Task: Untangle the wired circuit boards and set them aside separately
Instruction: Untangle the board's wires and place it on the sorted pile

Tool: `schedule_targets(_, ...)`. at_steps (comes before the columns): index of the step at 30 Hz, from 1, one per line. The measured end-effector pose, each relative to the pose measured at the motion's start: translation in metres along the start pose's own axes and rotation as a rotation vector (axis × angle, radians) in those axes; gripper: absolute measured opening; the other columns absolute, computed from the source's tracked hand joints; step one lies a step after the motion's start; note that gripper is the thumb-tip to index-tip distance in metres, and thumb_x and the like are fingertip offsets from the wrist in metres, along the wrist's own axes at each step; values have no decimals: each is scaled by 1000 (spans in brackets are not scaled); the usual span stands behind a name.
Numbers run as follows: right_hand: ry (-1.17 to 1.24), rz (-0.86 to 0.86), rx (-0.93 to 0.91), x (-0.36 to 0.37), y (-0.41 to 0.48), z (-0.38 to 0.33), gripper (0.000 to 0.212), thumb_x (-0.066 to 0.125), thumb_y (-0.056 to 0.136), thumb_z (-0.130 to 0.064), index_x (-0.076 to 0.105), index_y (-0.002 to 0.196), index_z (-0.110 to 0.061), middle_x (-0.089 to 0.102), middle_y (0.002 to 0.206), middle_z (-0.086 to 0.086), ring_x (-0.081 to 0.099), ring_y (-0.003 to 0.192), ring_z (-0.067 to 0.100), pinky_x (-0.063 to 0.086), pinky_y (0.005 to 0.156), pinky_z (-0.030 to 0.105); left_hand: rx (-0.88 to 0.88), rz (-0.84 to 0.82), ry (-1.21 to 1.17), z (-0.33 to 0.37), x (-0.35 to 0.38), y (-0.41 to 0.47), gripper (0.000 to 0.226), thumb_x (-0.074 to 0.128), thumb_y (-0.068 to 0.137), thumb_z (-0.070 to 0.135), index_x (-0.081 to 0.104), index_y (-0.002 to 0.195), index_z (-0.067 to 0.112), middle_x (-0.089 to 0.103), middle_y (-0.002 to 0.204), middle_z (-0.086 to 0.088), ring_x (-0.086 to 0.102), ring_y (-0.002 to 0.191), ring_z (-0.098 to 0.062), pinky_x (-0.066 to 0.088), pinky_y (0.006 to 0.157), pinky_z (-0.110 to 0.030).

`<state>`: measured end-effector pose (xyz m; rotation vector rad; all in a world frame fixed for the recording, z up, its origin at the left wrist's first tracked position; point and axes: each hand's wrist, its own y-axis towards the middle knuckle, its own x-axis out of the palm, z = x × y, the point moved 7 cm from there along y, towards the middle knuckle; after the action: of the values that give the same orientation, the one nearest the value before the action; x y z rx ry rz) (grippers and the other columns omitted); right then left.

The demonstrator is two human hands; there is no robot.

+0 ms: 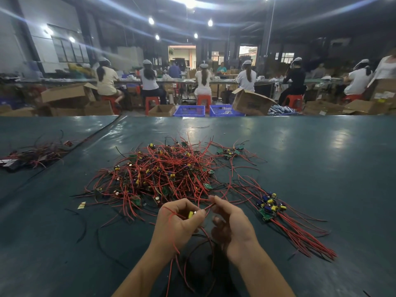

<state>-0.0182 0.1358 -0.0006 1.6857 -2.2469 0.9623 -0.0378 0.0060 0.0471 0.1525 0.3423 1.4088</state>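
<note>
While the left hand (177,224) grips one circuit board (191,214) at its yellow capacitor, the right hand (233,224) pinches a red wire (208,207) that seems to run from it. Both hover over the near bench (321,157), just short of the tangled pile (167,174). Judgement: slide the pinch along the wire toward its free end — no yanking — so the loops fall away. Sorted boards (270,205) lie to the right; set this one there, wires parallel.

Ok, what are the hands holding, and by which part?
The left hand grips a small circuit board around its body; the right hand pinches a red wire close to that board.
</note>
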Motion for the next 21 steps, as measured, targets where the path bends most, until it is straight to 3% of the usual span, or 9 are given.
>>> schedule_targets(2,31,29,-28,-8,2,-10,13,70,85,-21,79,85,-12,52,56,-4,41,38,5,30,32,19,-19,-14,-36,0,0,1,24,72,81,0,64,60,7,61,48,-1,55,45,-12,45,47,-23)
schedule_targets(4,71,51,-58,-17,5,-19,13,69,87,-19,77,88,-10,51,56,-5,38,38,4,28,30,18,-26,-33,-68,0,1,1,22,73,78,6,63,60,8,61,48,-1,55,44,-12,44,46,-24)
schedule_targets(7,44,99,-115,-25,7,-28,14,69,87,-20,78,92,-11,56,62,-5,44,48,6,31,33,18,-32,-49,-86,1,2,1,25,72,80,1,62,58,9,60,48,-1,55,44,-11,44,46,-23)
schedule_targets(11,-36,143,-171,-25,6,-28,13,74,84,-24,80,92,-16,68,69,-9,54,64,9,37,39,20,-37,-12,-133,4,-4,2,16,69,68,16,62,53,13,58,47,-3,54,42,-13,44,45,-22)
schedule_targets(16,83,137,-238,-24,4,-32,16,69,87,-7,76,96,-18,77,82,0,50,45,3,31,33,16,-48,-26,-159,2,-6,4,15,68,65,16,62,51,13,56,46,-3,52,41,-13,45,45,-24)
schedule_targets(21,150,127,-258,-25,5,-35,12,64,91,-10,73,97,-15,77,85,5,39,36,4,28,32,16,-83,-33,-241,2,-7,4,17,76,57,24,64,51,13,56,46,-4,51,41,-15,44,44,-25)
